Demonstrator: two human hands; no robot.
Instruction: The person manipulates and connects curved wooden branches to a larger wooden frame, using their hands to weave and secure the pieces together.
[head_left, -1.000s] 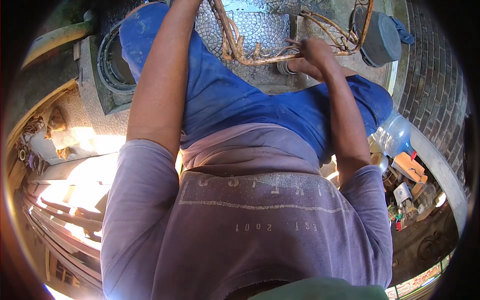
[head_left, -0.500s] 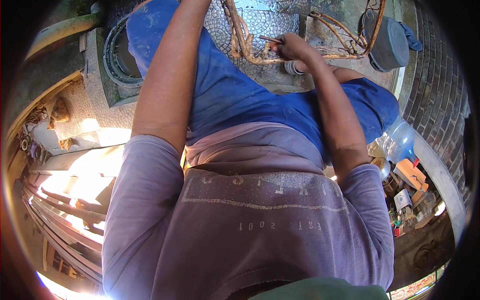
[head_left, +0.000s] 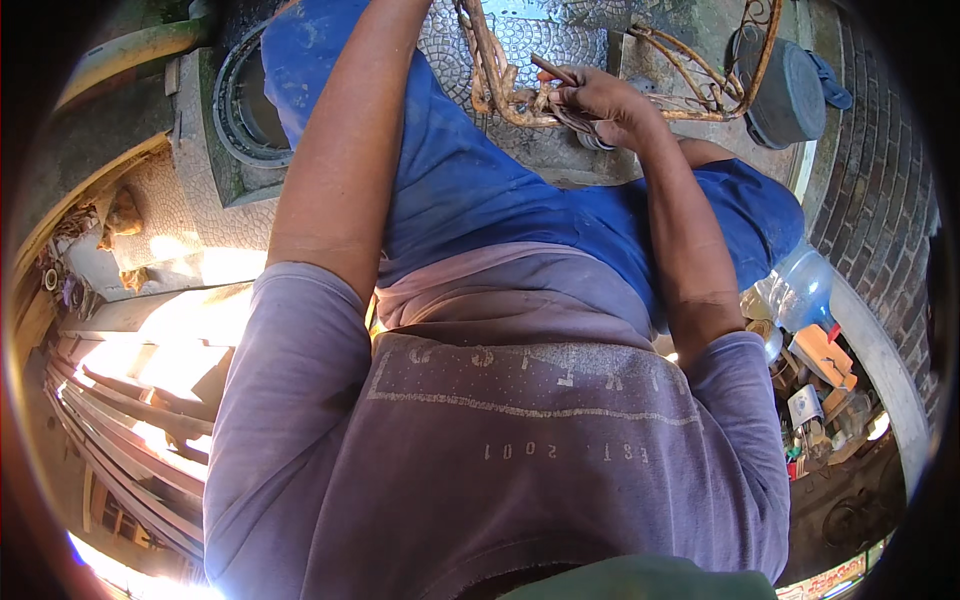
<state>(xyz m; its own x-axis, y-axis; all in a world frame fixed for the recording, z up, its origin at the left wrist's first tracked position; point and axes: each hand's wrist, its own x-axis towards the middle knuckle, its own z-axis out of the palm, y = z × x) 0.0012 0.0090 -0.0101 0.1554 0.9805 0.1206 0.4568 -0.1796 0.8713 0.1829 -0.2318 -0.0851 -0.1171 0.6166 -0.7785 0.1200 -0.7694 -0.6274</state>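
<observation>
A faded purple-grey shirt [head_left: 540,470] with worn pale lettering fills the lower middle, seen from above by the person wearing it. Beyond it, blue trousers [head_left: 500,175] cover legs spread wide apart. At the far right runs a curving stretch of grey brickwork [head_left: 880,200]; at lower left, long planks [head_left: 140,430] lie in bright sunlight. Patterned paving [head_left: 550,42] shows between the knees.

The left forearm [head_left: 340,150] stretches up past the top edge, so the left hand is out of sight and its fingers cannot be told. The right forearm [head_left: 688,215] bends inward over the right thigh.

In front of the person, at the top centre and right, is a brown, rusty-looking frame [head_left: 488,62] with bent bars and small curls; part of it runs out of the picture. Its lower bar passes by the right hand, with a knobbly corner just to the left of the fingers.

To the right of the frame is a dark grey bucket [head_left: 787,95]. A round, dark-rimmed tub [head_left: 222,110] lies beyond the left forearm. Near the right knee is a clear bluish plastic bottle [head_left: 803,290] with a red cap, and just below it an orange block [head_left: 823,355].

The right hand [head_left: 605,100] has its fingers and thumb closed together on a short, thin brown stick [head_left: 552,69], which points up and left. Whether stick or fingers touch the frame cannot be told.
</observation>
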